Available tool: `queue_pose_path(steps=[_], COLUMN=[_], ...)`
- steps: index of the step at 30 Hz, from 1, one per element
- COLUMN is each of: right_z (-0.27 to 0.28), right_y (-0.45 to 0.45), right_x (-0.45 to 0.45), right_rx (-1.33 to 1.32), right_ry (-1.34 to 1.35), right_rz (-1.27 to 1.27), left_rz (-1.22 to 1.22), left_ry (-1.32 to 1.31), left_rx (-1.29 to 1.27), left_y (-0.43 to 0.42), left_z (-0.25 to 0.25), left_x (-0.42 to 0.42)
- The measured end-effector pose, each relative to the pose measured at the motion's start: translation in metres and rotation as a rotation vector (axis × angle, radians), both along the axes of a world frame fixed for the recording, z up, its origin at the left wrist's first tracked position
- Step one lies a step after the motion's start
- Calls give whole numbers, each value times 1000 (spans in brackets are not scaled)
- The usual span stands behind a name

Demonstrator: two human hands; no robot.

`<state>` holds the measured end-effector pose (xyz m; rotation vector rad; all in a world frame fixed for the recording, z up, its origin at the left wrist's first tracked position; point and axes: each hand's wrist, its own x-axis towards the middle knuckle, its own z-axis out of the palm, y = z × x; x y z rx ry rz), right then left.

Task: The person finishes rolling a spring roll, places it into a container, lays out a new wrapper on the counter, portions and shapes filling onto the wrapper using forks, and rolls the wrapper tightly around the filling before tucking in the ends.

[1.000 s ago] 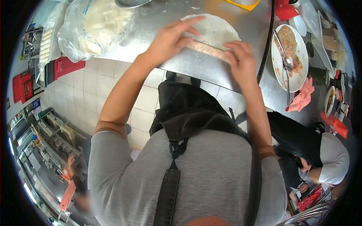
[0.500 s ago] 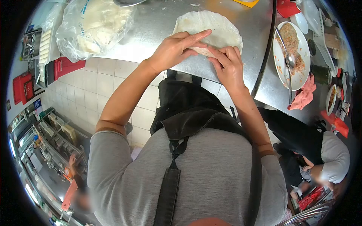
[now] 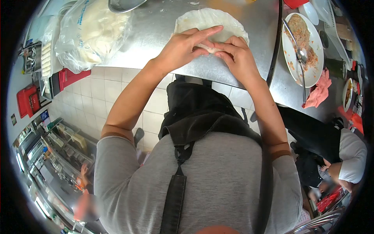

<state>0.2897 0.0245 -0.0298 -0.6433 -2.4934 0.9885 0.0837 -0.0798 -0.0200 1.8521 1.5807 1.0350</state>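
A thin, pale round wrapper sheet lies on the steel table, its near edge lifted and folded into a small roll. My left hand grips that near edge from the left, index finger stretched over the sheet and thumb low by the fold. From the right, my right hand pinches the same edge between thumb and fingers. The fingertips of both hands almost meet at the fold. Whatever may lie inside the fold is hidden by my fingers.
To the left, a clear plastic bag holds pale sheets beside a metal bowl. A white oval plate of orange-brown filling, with a spoon, stands right, near a pink cloth. Other people are at lower right and lower left.
My right fingers have drawn in toward my left fingertips at the fold, and the near edge looks more tightly gathered. The whole view has shifted slightly.
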Motion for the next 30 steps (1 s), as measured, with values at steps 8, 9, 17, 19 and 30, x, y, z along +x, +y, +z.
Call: queue_pose_path(steps=[8,9,17,19,30], right_z=[2,1,-4,-4,-15], right_y=[-20,-19,-3,-1,-12], right_x=[-2,-2,-5,-5,-21], right_rx=[319,319,313,299,433], right_ry=[111,111,38,29,124], right_rz=[-89,-93,-64,-64,-70], left_rz=[-24,-32,22,-9,55], left_ry=[-274,-289,-13,84,-211], left_rx=[-387,-444,-45,19,-276], left_y=[29,32,8,5,19], left_z=[19,19,5,2,8], left_x=[-18,-19,-9,-11,-25])
